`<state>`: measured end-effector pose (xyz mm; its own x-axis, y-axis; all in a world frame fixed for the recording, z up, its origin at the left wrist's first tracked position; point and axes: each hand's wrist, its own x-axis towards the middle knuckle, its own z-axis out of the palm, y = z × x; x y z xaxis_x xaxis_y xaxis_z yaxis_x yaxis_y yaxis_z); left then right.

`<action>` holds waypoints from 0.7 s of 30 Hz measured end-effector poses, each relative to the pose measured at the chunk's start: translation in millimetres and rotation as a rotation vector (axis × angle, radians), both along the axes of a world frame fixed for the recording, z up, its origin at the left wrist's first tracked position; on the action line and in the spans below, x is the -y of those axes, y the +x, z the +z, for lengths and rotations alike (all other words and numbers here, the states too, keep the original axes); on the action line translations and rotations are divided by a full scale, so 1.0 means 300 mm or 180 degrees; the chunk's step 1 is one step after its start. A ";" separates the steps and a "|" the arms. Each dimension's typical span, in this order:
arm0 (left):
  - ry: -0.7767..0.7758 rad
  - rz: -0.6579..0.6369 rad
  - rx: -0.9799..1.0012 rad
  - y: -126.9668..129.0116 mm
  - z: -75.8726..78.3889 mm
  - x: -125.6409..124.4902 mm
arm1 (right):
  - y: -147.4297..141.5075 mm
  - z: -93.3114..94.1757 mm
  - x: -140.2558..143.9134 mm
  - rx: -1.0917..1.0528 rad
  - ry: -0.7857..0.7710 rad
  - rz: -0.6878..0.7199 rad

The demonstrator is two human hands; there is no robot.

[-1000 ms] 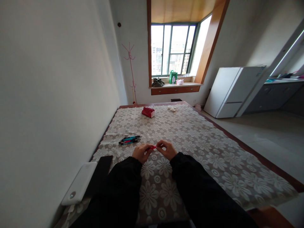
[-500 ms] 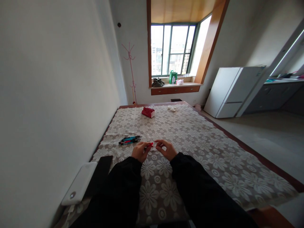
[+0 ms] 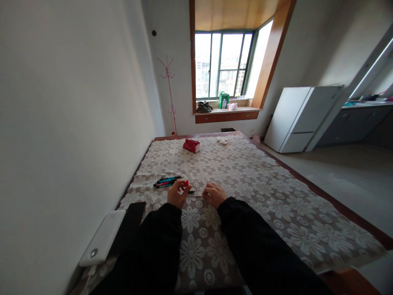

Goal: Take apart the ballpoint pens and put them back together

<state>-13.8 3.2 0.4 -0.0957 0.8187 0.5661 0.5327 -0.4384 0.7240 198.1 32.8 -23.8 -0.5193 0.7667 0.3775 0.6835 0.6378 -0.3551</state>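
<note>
Between the thumb and fingers of my left hand [image 3: 179, 194] is a small red piece [image 3: 187, 183], its kind not clear. Just below those fingertips shows a short black tip [image 3: 192, 192]. A thin pale rod [image 3: 197, 195] runs from near there toward my right hand [image 3: 214, 194]. The right fingers are bent and pressed together at the rod's end; whether they grip it is hidden. Left of my hands lies a small pile of pens [image 3: 166, 181] in blue, black and red, close to the left fingers.
A patterned tablecloth [image 3: 260, 184] covers the table. Farther back lie a red tissue pack [image 3: 191, 146] and a crumpled white item [image 3: 222, 141]. At the near left, a white power bank [image 3: 102, 237] sits beside a flat black object [image 3: 128, 225], against the wall.
My left hand has moved slightly left and tipped up, carrying the red piece with it. The right fingers have curled down to the cloth. The black tip now shows.
</note>
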 end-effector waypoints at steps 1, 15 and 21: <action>0.0024 0.0022 0.0024 -0.003 0.003 0.002 | 0.002 0.002 -0.001 0.0014 0.0001 -0.0030; -0.0510 -0.1098 -0.0735 0.016 -0.045 -0.008 | 0.016 0.010 -0.062 -0.2944 -0.1002 -0.0353; -0.0371 -0.1033 -0.0988 0.012 -0.047 -0.002 | -0.014 0.061 -0.015 -0.3374 -0.1521 0.0193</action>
